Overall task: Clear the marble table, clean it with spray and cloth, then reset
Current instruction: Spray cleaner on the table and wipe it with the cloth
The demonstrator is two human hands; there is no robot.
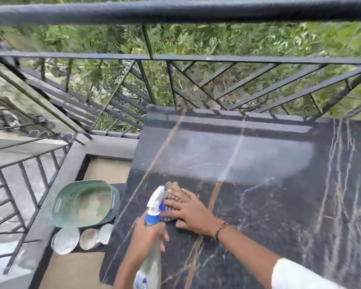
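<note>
2 hands — left hand [146, 232] gripping spray bottle [152, 207], right hand [188, 209] pressing cloth [174, 189]

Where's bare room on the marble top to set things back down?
Free: the marble table from the railing edge across its middle and right. Crowded: near-left corner, where the left hand holds the spray bottle and the right hand presses the cloth.
</note>
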